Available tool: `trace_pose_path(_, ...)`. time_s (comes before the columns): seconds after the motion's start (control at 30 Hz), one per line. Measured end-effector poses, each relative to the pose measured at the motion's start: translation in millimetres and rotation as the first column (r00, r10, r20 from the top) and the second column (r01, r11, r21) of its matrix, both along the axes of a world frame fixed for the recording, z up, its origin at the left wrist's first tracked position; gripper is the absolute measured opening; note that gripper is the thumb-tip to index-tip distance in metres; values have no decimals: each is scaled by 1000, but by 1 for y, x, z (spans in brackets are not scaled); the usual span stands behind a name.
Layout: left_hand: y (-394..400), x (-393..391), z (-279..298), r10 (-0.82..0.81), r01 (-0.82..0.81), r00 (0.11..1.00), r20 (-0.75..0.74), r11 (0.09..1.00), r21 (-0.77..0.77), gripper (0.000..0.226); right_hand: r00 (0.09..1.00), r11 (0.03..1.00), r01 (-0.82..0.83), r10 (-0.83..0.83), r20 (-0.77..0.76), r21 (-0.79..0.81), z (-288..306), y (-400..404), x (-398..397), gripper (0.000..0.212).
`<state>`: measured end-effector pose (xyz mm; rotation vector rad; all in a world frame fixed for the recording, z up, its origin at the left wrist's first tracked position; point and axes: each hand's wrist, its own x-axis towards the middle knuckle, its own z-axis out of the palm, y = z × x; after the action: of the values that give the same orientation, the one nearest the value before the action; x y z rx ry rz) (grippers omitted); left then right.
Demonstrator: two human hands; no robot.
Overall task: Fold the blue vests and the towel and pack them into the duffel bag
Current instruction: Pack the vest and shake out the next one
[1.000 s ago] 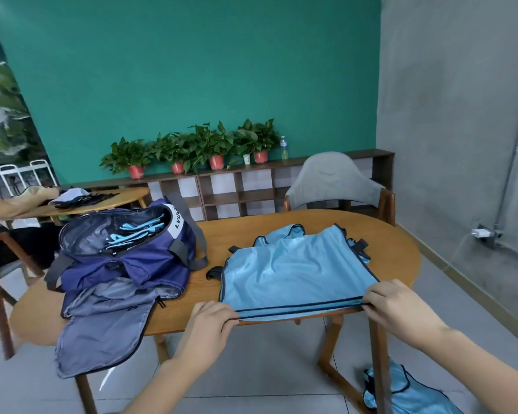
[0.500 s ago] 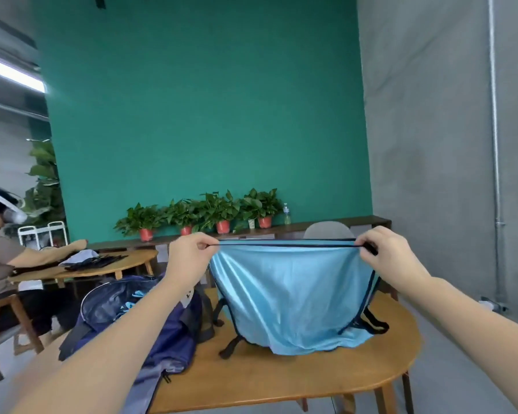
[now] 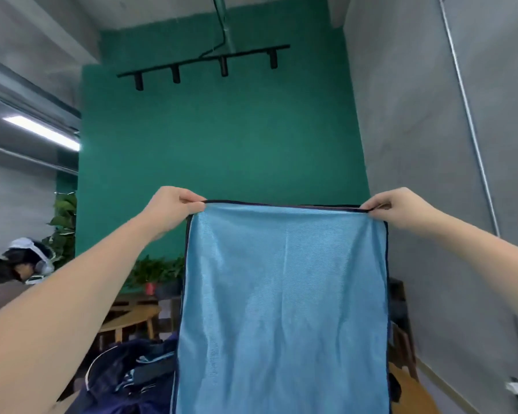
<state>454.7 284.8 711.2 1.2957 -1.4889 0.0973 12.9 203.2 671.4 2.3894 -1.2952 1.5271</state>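
Note:
A light blue vest (image 3: pixel 284 300) with dark piping hangs flat in the air in front of me, stretched between both hands. My left hand (image 3: pixel 174 209) pinches its top left corner and my right hand (image 3: pixel 396 209) pinches its top right corner, both raised at chest height. The navy duffel bag (image 3: pixel 126 380) lies open at the lower left, partly hidden by the vest, with light blue cloth showing inside. The vest's lower end runs out of view. No towel is visible.
A wooden table (image 3: pixel 413 395) shows at the lower right behind the vest. A second round table (image 3: pixel 129 321) and potted plants (image 3: pixel 153 273) stand behind. A person wearing a headset (image 3: pixel 27 264) sits at the far left. A grey wall rises on the right.
Both hands have lifted the vest off the table and raised it high, so it now hangs at full length. My view has tilted upward toward the wall and ceiling.

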Motion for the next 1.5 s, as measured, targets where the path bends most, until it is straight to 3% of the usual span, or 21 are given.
trace_pose_path(0.23, -4, 11, -14, -17, 17, 1000, -6, 998, 59, 9, 995, 998, -44, 40, 91, 37, -6, -5, 5, 16)
trace_pose_path(0.4, -29, 25, -41, 49, -77, 984, 170, 984, 163, 17, 991, 997, -31, 21, 136, 69, -28, -27, 10, 13)
trace_pose_path(0.5, -49, 25, -61, 111, -172, 963, 246, 955, 243, 26, 998, 990, -25, 17, 60, 140, -43, -43, 17, 12)
trace_pose_path(0.57, -65, 19, -75, 138, -189, 976, 167, 919, 346, 24, 998, 970, 49, -39, -47, 237, -52, -56, 26, 8)
trace_pose_path(0.63, -83, 12, -93, 124, -112, 992, 4, 878, 465, 25, 995, 894, 85, -56, -80, 441, -62, -73, 35, 4)
trace_pose_path(0.7, -105, 8, -113, 111, -29, 985, -134, 866, 499, 26, 1000, 788, 7, -9, 0, 616, -74, -89, 43, 9)
trace_pose_path(0.77, -128, 6, -135, 84, 22, 981, -175, 846, 532, 19, 993, 743, -86, 6, 121, 664, -89, -111, 50, 16)
trace_pose_path(0.87, -159, 10, -170, 66, 17, 990, -125, 822, 570, 11, 993, 731, -93, 15, 121, 676, -112, -136, 60, 7)
trace_pose_path(1.0, -197, 12, -207, 82, 8, 986, -142, 839, 545, 15, 998, 717, 48, -4, -64, 696, -146, -178, 69, 19)
trace_pose_path(1.1, -231, 14, -229, 68, -32, 997, -42, 820, 572, 12, 983, 717, 168, -68, -172, 676, -166, -213, 79, 22)
trace_pose_path(1.3, -322, 30, -247, 102, -59, 994, -29, 758, 650, 16, 965, 750, 254, -156, -210, 611, -193, -297, 103, 20)
trace_pose_path(1.4, -361, 35, -237, 94, -131, 991, 95, 805, 578, 12, 966, 748, 256, -176, -189, 612, -186, -331, 111, 7)
trace_pose_path(1.5, -385, 34, -208, 107, -202, 969, 225, 866, 457, 16, 971, 819, 239, -189, -149, 521, -162, -358, 116, 14)
